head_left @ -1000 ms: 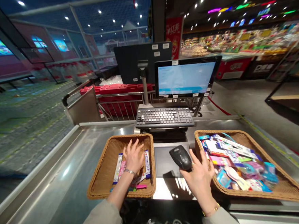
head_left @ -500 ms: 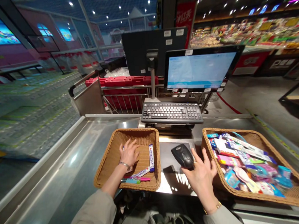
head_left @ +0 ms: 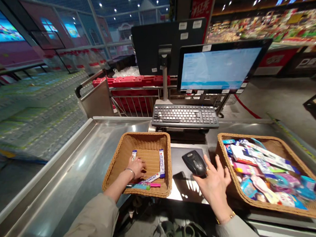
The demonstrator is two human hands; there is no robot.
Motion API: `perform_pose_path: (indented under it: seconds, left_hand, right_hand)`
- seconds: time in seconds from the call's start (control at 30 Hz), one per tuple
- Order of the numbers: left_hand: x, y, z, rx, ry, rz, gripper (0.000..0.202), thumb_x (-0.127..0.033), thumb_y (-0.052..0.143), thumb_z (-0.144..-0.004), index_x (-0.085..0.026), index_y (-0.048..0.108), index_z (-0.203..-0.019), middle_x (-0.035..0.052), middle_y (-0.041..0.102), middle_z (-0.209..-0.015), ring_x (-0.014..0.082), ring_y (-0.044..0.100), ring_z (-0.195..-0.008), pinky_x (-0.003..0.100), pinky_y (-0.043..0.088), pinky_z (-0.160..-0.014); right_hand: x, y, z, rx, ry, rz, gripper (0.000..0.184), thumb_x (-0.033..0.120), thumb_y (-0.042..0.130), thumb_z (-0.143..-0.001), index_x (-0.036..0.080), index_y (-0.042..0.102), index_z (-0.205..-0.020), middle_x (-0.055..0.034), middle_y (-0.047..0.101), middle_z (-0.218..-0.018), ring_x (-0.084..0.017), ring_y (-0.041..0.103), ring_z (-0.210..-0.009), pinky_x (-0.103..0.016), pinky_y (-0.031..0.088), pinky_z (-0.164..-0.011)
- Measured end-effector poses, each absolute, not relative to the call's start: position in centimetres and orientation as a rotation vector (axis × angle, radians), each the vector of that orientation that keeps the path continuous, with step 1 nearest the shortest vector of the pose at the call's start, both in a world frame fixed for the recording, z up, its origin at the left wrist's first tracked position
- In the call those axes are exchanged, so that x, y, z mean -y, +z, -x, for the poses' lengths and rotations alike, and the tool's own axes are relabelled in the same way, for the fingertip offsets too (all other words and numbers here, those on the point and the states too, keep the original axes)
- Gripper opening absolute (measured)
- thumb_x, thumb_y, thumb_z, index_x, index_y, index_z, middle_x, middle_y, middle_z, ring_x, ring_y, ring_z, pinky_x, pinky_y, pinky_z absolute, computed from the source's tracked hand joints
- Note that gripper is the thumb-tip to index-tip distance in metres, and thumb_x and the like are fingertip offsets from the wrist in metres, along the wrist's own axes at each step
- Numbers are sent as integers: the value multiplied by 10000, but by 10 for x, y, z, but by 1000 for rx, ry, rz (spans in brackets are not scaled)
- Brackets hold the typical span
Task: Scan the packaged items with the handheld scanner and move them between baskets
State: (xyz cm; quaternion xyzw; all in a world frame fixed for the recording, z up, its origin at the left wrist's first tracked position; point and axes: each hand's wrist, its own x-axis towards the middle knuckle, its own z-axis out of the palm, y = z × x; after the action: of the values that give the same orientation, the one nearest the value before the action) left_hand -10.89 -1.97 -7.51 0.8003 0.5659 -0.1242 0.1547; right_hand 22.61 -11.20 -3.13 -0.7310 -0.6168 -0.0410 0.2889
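My left hand (head_left: 136,167) is inside the left wicker basket (head_left: 107,178), fingers apart and slightly bent. It rests over a candy stick (head_left: 134,154) in a white and blue wrapper, whose upper end shows past the fingers. To its right lie a second wrapped candy stick (head_left: 162,163) and another slanted one (head_left: 153,177). Pink and teal slim items (head_left: 143,186) sit by the near wall. Above the counter, my right hand (head_left: 215,181) grips a black barcode scanner (head_left: 194,163) between thumb and index finger, the other fingers spread. The scanner's underside is hidden.
Another wicker basket (head_left: 221,148) at right holds several colourful packaged goods. Behind the counter plate (head_left: 177,157) stand a keyboard (head_left: 185,115), a lit monitor (head_left: 219,69) and a dark monitor back (head_left: 166,47). A metal counter rim (head_left: 55,160) runs along the left.
My left hand has drawn back towards me within the basket, uncovering the end of the candy stick. My right hand keeps the scanner in nearly the same place. The view has shifted slightly.
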Motion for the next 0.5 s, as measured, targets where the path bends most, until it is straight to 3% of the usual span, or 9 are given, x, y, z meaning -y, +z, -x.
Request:
perform_pose_path:
  seconds: [0.1,0.2,0.37,0.5]
  left_hand:
    - [21,-73,113,-1589,-470,-2222,281,-460,808,-544,-321,758,-783,34,732,-1050,326,523,-1167,555,268,-1027]
    - [24,-69,117,-1573,-538,-2132,232,-446,783,-561,-314,750,-749,7,753,-906,285,602,-1043,506,314,-989]
    - [30,-65,123,-1566,-610,-1961,201,-446,751,-583,-308,733,-728,-49,752,-800,208,665,-908,455,304,-1036]
    - [33,-65,128,-1531,-687,-1845,262,-472,756,-535,-303,736,-735,-52,756,-796,201,681,-860,380,412,-964]
  right_hand:
    - [113,-33,-228,1643,-120,1944,233,426,540,-773,232,669,-760,-47,614,-1324,-320,298,-1402,-571,193,-1079]
    - [114,-34,-229,1636,-129,1932,233,425,538,-770,232,666,-743,-49,622,-1312,-326,298,-1402,-572,196,-1075]
    - [115,-34,-229,1627,-135,1929,239,428,537,-768,234,674,-747,-35,629,-1305,-320,309,-1399,-561,201,-1077]
    - [115,-34,-228,1627,-131,1935,251,433,531,-771,231,671,-721,-34,627,-1309,-318,301,-1404,-551,202,-1076]
